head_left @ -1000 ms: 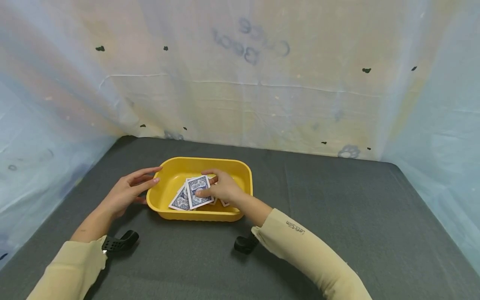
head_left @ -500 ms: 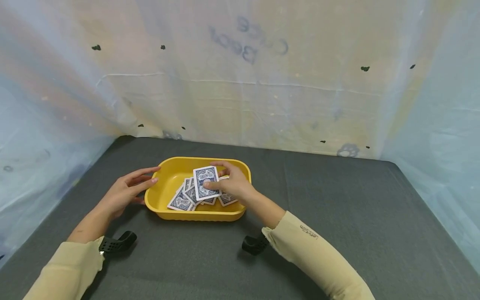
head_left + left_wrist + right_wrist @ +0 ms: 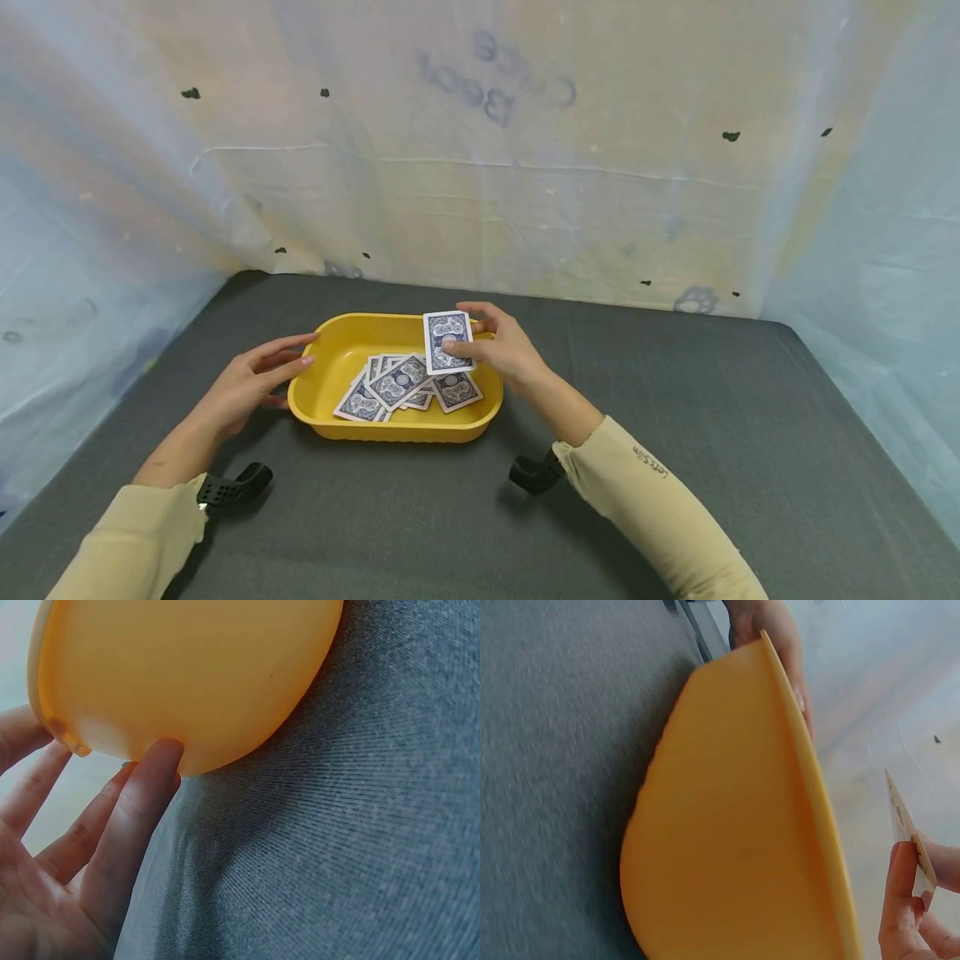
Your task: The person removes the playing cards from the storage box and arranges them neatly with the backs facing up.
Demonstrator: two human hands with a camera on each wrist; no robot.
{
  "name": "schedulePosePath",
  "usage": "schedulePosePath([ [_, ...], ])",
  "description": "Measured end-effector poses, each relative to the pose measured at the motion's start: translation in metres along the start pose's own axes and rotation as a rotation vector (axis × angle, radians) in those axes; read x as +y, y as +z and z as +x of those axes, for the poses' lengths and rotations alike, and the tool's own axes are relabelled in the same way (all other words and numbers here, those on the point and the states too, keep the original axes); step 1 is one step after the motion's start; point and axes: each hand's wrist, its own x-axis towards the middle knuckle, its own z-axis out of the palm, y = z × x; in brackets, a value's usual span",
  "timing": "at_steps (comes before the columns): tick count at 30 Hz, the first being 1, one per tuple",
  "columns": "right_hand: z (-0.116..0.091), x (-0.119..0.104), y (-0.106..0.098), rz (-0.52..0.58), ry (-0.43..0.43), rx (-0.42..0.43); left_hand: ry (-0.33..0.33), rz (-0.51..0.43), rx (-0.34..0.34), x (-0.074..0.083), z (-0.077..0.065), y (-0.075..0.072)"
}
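The right hand [image 3: 504,348] pinches a card [image 3: 441,328] above the tray [image 3: 397,434], near the pile [image 3: 400,381] inside; the left hand [image 3: 249,380], apart, touches the tray's left end, fingers extended; probably mid-transfer, the next move calling for a firm pinch.

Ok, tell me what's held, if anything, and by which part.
The right hand pinches a playing card by its right side, thumb on the patterned back. The left hand only touches the left end of the yellow tray.
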Motion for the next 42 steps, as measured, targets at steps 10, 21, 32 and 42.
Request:
schedulePosePath([
  [10,0.004,0.010,-0.022,0.033,0.019,0.049,0.016,-0.030,-0.003,-0.001,-0.001,0.001],
  [21,0.011,0.024,-0.040,0.057,0.029,0.130,0.003,-0.031,0.000,0.000,-0.001,0.003],
  [32,0.023,0.039,-0.063,0.101,0.057,0.187,0.004,-0.019,0.012,0.001,-0.001,0.006],
  [42,0.030,0.045,-0.077,0.036,0.057,0.224,0.006,0.001,0.023,-0.001,-0.002,0.007],
])
